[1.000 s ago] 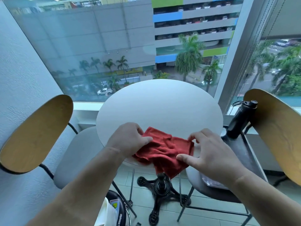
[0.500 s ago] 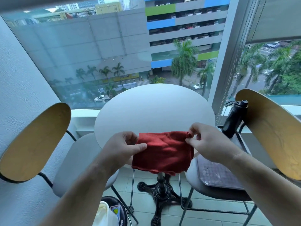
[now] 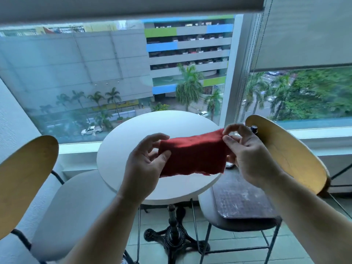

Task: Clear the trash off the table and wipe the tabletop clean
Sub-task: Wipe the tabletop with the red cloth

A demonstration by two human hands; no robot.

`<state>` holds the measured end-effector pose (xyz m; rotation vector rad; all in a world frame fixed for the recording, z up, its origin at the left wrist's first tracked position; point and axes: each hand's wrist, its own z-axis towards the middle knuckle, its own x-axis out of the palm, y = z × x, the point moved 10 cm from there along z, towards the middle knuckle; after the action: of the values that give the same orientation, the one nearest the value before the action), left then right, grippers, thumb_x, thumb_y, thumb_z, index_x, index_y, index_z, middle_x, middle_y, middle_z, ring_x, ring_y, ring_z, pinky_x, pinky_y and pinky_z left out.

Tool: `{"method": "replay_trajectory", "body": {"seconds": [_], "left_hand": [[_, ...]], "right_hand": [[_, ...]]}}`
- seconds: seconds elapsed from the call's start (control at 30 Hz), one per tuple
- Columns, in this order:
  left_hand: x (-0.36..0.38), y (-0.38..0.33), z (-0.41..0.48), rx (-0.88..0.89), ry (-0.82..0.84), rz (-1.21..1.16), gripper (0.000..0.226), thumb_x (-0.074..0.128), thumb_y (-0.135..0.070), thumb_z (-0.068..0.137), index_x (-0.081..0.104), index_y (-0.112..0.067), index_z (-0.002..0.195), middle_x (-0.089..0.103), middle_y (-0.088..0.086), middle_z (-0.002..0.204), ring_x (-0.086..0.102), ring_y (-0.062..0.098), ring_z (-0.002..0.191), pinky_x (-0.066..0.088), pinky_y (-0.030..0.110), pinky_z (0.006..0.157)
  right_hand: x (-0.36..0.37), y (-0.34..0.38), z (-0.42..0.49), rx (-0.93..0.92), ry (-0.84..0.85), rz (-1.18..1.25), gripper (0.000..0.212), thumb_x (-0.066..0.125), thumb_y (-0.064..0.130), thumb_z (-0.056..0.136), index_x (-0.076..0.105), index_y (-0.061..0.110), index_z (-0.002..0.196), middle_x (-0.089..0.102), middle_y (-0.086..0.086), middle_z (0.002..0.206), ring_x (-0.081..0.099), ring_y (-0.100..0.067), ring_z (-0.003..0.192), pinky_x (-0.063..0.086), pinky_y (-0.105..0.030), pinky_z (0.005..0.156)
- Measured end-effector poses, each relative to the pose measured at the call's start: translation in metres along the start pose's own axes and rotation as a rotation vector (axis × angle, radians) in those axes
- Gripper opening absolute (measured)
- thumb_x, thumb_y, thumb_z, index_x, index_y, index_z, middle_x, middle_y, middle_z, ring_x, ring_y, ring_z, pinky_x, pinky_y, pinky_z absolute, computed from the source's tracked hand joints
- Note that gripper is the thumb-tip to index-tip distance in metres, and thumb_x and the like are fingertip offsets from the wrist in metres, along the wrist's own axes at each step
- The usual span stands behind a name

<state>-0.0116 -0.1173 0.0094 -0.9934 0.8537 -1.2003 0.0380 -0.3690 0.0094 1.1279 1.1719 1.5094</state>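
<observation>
- Two hands are holding one red cloth (image 3: 192, 155), folded into a band and stretched between them over the near side of the round white worktop (image 3: 131, 138); it is apparently hanging clear of the surface rather than lying on it.
- The left hand (image 3: 146, 162) is gripping the cloth's left end, its fingers (image 3: 164, 156) clamped on the fabric.
- The right hand (image 3: 247, 157) is pinching the upper right corner, its fingers (image 3: 228, 139) closed on that edge.
- With a cloth in hand rather than rubbish, the step is looking like preparation for wiping: shaping the cloth into a pad.
- The next move is likely calling for the pad to be lowered flat onto the worktop, pressed under one palm and swept out to the rim.
</observation>
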Motion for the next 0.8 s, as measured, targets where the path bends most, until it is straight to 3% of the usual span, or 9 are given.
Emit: {"method": "replay_trajectory", "body": {"seconds": [0.13,0.23,0.3,0.37,0.47,0.57,0.63,0.7,0.8], "left_hand": [[0.046,-0.010,0.003,0.110,0.084,0.127,0.044,0.069,0.011,0.092,0.078,-0.023,0.119,0.071,-0.003,0.123,0.071,0.022,0.115,0.065,0.039,0.086],[0.088,-0.012,0.008,0.217,0.100,0.291,0.059,0.075,0.010,0.087,0.069,-0.022,0.136,0.065,-0.009,0.125,0.070,0.019,0.113,0.066,0.036,0.084],[0.118,-0.017,0.011,0.331,0.070,0.420,0.066,0.079,0.008,0.082,0.067,-0.021,0.140,0.063,-0.005,0.124,0.070,0.019,0.107,0.066,0.034,0.083],[0.149,-0.016,0.014,0.408,0.040,0.541,0.068,0.081,0.003,0.080,0.065,-0.017,0.142,0.064,-0.001,0.123,0.070,0.021,0.104,0.065,0.038,0.085],[0.195,-0.005,0.018,0.435,0.003,0.672,0.061,0.083,-0.005,0.079,0.067,-0.012,0.138,0.067,0.002,0.116,0.072,0.023,0.094,0.064,0.041,0.084],[0.241,0.011,0.022,0.441,-0.004,0.710,0.041,0.086,-0.009,0.079,0.076,-0.011,0.119,0.071,0.002,0.103,0.071,0.022,0.086,0.063,0.039,0.079],[0.264,0.028,0.026,0.408,-0.009,0.699,0.031,0.087,-0.010,0.078,0.078,-0.012,0.108,0.070,0.000,0.096,0.069,0.020,0.081,0.061,0.035,0.076],[0.281,0.051,0.029,0.331,-0.010,0.666,0.023,0.087,-0.009,0.079,0.078,-0.013,0.100,0.066,-0.003,0.093,0.066,0.015,0.078,0.059,0.026,0.074],[0.296,0.096,0.031,0.107,0.013,0.524,0.012,0.084,-0.015,0.084,0.078,-0.024,0.090,0.058,-0.015,0.096,0.067,0.013,0.082,0.059,0.028,0.070]], "right_hand": [[-0.040,0.016,-0.008,-0.028,-0.019,0.014,0.029,0.049,-0.006,0.103,0.070,0.011,0.093,0.066,0.006,0.067,0.061,-0.002,0.057,0.049,-0.013,0.053],[-0.076,0.025,-0.012,-0.107,0.000,-0.172,0.037,0.068,-0.009,0.092,0.074,0.018,0.117,0.076,-0.008,0.105,0.073,-0.017,0.090,0.060,-0.026,0.079],[-0.106,0.027,-0.011,-0.169,-0.037,-0.370,0.058,0.075,-0.011,0.086,0.069,0.028,0.129,0.073,-0.010,0.117,0.073,-0.025,0.097,0.062,-0.036,0.089],[-0.132,0.031,-0.008,-0.242,-0.076,-0.556,0.068,0.076,-0.011,0.083,0.065,0.033,0.134,0.068,-0.003,0.123,0.071,-0.018,0.105,0.061,-0.037,0.095],[-0.177,0.028,0.001,-0.289,-0.124,-0.789,0.066,0.076,-0.007,0.080,0.065,0.031,0.134,0.061,0.008,0.122,0.061,-0.007,0.112,0.056,-0.032,0.101],[-0.226,0.007,0.012,-0.254,-0.139,-0.832,0.056,0.074,-0.004,0.082,0.069,0.025,0.130,0.060,0.004,0.117,0.059,-0.012,0.110,0.053,-0.039,0.105],[-0.253,-0.010,0.018,-0.214,-0.136,-0.835,0.045,0.072,-0.001,0.087,0.073,0.027,0.122,0.060,0.004,0.113,0.059,-0.008,0.105,0.052,-0.033,0.101],[-0.276,-0.027,0.021,-0.158,-0.144,-0.819,0.035,0.070,0.004,0.091,0.076,0.030,0.113,0.059,0.006,0.108,0.058,0.000,0.099,0.049,-0.017,0.090],[-0.297,-0.052,0.027,-0.052,-0.165,-0.756,0.021,0.069,0.010,0.097,0.077,0.027,0.106,0.057,0.005,0.111,0.054,0.016,0.097,0.040,0.001,0.079]]}}
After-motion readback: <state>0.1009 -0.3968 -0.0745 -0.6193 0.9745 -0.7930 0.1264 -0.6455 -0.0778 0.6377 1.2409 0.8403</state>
